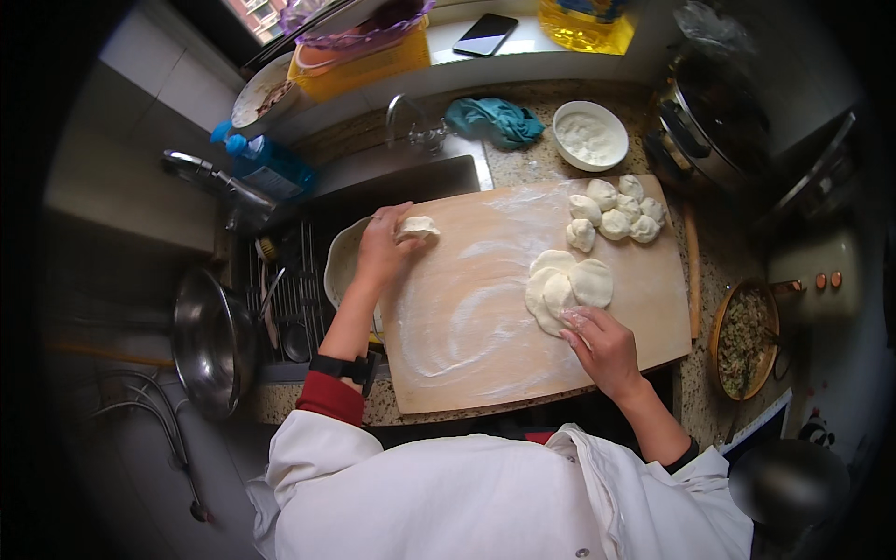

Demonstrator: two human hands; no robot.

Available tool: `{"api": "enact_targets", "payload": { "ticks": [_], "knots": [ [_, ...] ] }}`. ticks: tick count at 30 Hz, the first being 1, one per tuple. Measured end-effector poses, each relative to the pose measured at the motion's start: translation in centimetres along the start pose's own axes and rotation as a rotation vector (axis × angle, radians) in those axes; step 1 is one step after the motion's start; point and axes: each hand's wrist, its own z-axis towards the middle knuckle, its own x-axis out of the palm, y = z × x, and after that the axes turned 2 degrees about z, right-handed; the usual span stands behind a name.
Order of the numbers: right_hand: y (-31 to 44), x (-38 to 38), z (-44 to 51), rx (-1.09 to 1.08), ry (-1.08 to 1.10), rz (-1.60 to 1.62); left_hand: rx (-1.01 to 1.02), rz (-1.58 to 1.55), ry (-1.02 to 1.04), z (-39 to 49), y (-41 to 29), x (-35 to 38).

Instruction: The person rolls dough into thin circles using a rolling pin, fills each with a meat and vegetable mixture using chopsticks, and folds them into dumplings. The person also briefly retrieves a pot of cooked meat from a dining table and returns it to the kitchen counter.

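My left hand (386, 245) is at the upper left corner of a floured wooden board (476, 315), its thumb and fingers around a pale piece of dough (418, 227). Toward the board's right side, my right hand (600, 344) has its fingertips on the lower edge of several overlapping flat dough rounds (558, 290); whether it grips one cannot be told. Beyond these rounds, a group of lumpy dough pieces (616, 224) lies at the board's upper right corner.
A rolling pin (692, 269) lies along the board's right edge. Behind the board are a bowl of flour (590, 136) and a teal cloth (493, 122). A pan of chopped filling (745, 339) stands right. At left are the sink rack (297, 280) and a steel basin (212, 343).
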Motion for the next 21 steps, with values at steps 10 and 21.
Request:
{"api": "enact_targets", "payload": {
  "ticks": [10,21],
  "knots": [
    [-3.6,-3.8,-5.9,0.039,-0.112,-0.151,0.132,0.029,0.088,0.1,1.5,-0.2],
    [-9.7,-15.0,-18.2,0.585,-0.590,-0.315,0.270,0.071,-0.140,-3.3,-6.3,0.6]
  ]
}}
